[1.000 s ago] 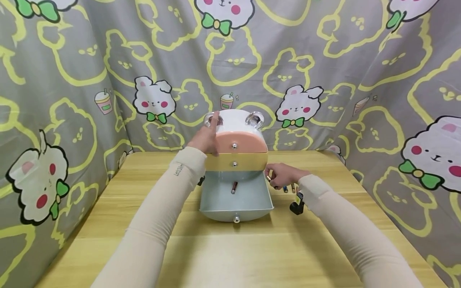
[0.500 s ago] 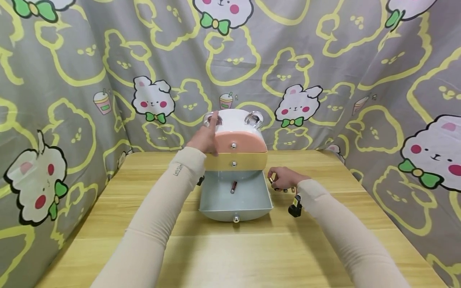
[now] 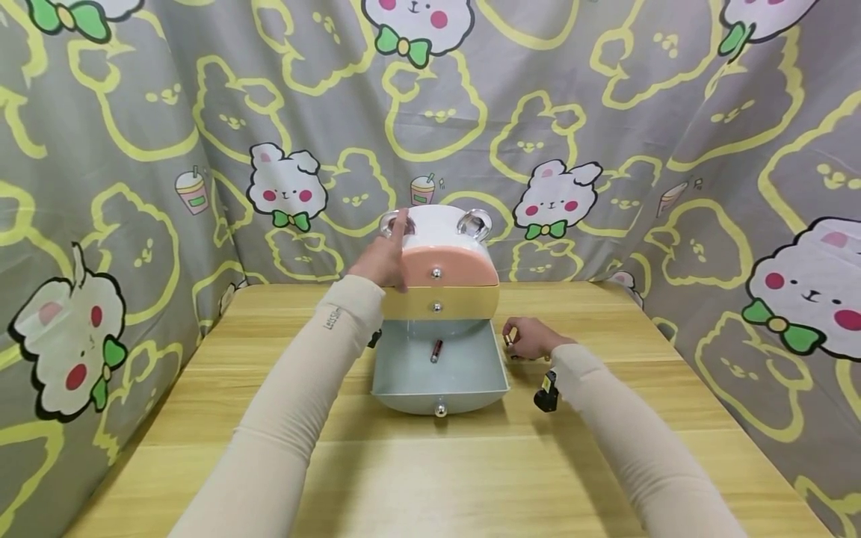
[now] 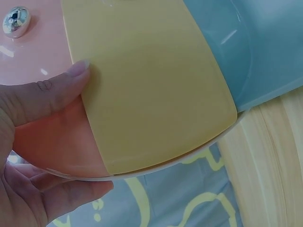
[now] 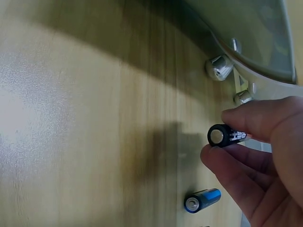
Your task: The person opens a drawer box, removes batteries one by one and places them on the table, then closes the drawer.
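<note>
A small cabinet with a white body (image 3: 440, 217) and silver ear-like loops stands on the table. Its pink drawer (image 3: 464, 265) and yellow drawer (image 3: 471, 302) are closed; the grey-blue bottom drawer (image 3: 410, 377) is pulled out, with a dark red battery (image 3: 436, 351) lying in it. My left hand (image 3: 378, 261) grips the cabinet's left side; in the left wrist view the thumb (image 4: 57, 92) presses the front and the fingers are behind the edge. Right of the drawer, my right hand (image 3: 534, 338) pinches a black battery (image 5: 229, 135) between thumb and fingers, above the table.
A blue battery (image 5: 203, 200) lies on the wooden table (image 3: 430, 478) below my right hand. A black device (image 3: 546, 392) hangs at my right wrist. Patterned grey cloth (image 3: 363, 112) surrounds the table at the back and both sides.
My right hand has shifted slightly toward me with the battery, now covering most of the batteries seen on the table beside it earlier. My left hand and the cabinet stay put.
</note>
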A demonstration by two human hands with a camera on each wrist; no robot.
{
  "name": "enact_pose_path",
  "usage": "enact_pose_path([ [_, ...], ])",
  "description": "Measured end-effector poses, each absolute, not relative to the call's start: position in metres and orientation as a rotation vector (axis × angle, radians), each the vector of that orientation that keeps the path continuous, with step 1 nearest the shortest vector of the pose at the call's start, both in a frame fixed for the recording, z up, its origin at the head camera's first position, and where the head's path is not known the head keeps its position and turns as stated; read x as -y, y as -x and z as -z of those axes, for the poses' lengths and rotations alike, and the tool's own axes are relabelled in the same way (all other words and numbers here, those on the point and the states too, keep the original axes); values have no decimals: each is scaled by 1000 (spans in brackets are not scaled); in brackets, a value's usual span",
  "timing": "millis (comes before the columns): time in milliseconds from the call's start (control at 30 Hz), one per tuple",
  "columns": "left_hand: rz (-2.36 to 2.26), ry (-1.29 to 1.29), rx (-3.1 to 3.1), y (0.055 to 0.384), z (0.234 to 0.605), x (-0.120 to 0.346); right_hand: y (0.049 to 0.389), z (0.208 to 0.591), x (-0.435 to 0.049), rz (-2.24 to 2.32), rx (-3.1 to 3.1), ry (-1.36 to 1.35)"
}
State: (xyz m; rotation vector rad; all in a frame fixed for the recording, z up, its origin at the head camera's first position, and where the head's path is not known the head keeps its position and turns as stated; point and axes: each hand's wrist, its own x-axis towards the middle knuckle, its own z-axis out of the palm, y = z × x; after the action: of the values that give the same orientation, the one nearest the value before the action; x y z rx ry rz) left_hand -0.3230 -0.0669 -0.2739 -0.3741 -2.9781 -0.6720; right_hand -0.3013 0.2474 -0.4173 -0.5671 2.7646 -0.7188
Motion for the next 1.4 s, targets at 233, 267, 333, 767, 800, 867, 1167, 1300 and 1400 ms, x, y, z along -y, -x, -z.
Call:
enact_pose_path([
  [233,673,396,2963,324,274,67,302,419,-245,680,-2797,524],
  [267,674,397,2962,324,274,67,302,419,-245,670,-2803,519],
  [333,668,395,2959,324,275,68,303,420,-245,652,-2815,513],
  [767,669,384,2965,325,278,69,304,428,-245,545,-2870,446],
  [800,668,382,2965,325,277,69,304,428,-244,535,-2879,443],
  [867,674,382,2965,326,277,68,303,428,-244,511,-2897,431],
  [1167,657,405,2967,325,275,68,300,429,-240,479,-2909,403],
  [1300,670,399,2975,324,274,69,301,430,-239,476,-2912,391],
  [1400,661,402,2977,323,274,68,301,430,-240,463,-2921,399],
])
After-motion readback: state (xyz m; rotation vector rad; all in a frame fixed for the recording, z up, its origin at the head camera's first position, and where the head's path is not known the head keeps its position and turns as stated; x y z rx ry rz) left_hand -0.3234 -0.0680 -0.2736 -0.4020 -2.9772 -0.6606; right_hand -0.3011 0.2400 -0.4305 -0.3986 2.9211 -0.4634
